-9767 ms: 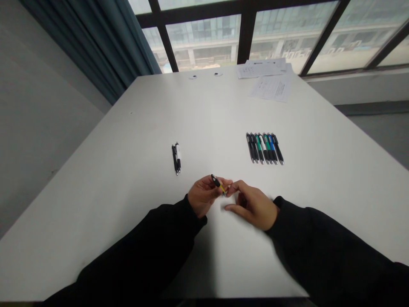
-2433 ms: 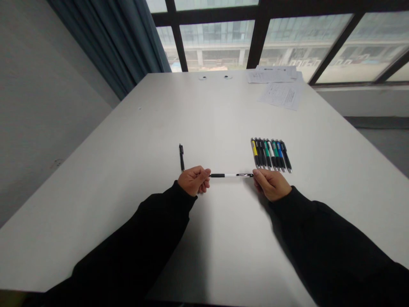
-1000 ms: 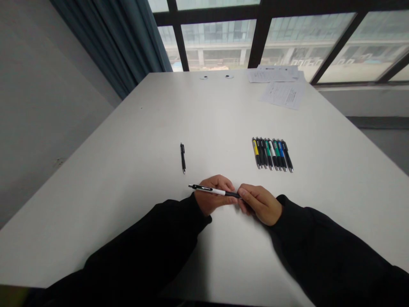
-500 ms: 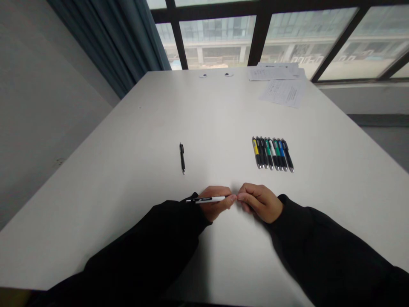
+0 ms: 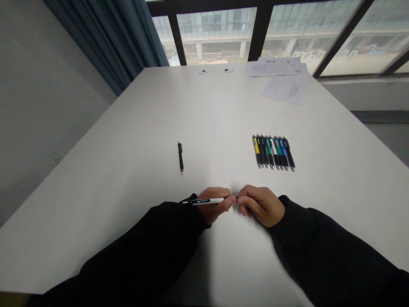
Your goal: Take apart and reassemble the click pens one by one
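My left hand (image 5: 212,205) is shut on a white-and-black retractable pen (image 5: 203,201), which lies level across its fingers with the metal tip pointing left. My right hand (image 5: 260,206) is just to the right, its fingertips against my left fingers at the pen's right end. That end is hidden by the fingers, so I cannot tell if my right hand grips it. Both forearms are in black sleeves.
A row of several colored pens (image 5: 273,152) lies on the white table (image 5: 128,170) ahead to the right. A lone black pen (image 5: 180,157) lies ahead to the left. Papers (image 5: 284,89) sit near the far edge, below a window (image 5: 217,36).
My hands have come together since the frame 2.4 s ago, when the pen spanned the gap between them. The pen now lies mostly in my left hand. The yellow pen has joined the row since the oldest frame.
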`<state>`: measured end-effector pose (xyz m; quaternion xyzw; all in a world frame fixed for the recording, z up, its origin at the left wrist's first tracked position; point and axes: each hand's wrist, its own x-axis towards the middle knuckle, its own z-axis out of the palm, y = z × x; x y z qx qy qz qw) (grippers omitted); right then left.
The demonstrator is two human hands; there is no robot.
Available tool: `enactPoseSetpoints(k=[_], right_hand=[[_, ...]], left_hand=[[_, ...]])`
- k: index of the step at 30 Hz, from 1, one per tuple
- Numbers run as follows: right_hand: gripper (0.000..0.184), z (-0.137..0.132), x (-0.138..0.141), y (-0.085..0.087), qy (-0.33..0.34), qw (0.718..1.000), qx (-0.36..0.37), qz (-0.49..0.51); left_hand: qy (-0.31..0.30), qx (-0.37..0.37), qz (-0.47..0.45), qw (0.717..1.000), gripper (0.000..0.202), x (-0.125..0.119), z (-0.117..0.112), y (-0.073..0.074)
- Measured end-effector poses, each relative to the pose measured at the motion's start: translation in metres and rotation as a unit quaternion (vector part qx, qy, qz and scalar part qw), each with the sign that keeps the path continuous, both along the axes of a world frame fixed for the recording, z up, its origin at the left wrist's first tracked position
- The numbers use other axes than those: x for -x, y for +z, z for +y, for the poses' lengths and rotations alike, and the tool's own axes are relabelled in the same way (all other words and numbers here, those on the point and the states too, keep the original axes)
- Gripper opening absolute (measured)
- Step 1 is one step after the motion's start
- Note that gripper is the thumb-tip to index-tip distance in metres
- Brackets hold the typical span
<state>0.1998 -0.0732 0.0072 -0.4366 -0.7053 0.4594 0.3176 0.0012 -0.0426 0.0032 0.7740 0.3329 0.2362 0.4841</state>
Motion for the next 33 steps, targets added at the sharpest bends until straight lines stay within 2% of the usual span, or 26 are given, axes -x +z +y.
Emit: enactPoseSetpoints(k=[4,8,14,19,22,24,29,33], right_hand=[[0.029,-0.002,-0.001,0.002,0.001,0.999,-0.039,-0.029],[0.029,-0.002,-0.002,0.000,0.007,0.990,-0.119,-0.074],[0.026,-0.001,-0.002,0.000,0.008,0.959,-0.256,-0.120],[0.018,-0.003,0.000,-0.004,-0.001,0.940,-0.318,-0.123],[0.016,-0.003,-0.002,-0.007,-0.029,0.948,-0.295,-0.113],[0.024,-0.002,-0.003,-0.007,-0.038,0.962,-0.246,-0.107],[0.032,0.001,-0.003,0.000,0.024,0.983,-0.161,-0.084],[0.014,-0.001,-0.001,0.002,-0.022,0.988,-0.146,-0.049]], left_hand=[[-0.008,-0.015,0.019,1.000,0.046,0.000,0.001,-0.002],[-0.011,-0.017,0.021,1.000,0.046,0.001,0.002,-0.004],[-0.025,0.011,0.030,0.999,0.045,0.002,0.003,0.001],[-0.017,0.059,-0.019,0.998,0.048,0.002,0.002,0.006],[-0.004,0.086,-0.043,0.995,0.051,0.001,0.002,0.005],[0.003,0.088,-0.057,0.995,0.052,0.001,0.001,0.004],[0.017,0.080,-0.073,0.994,0.052,0.002,0.001,0.000],[0.010,0.089,-0.090,0.992,0.051,0.003,0.001,-0.003]])
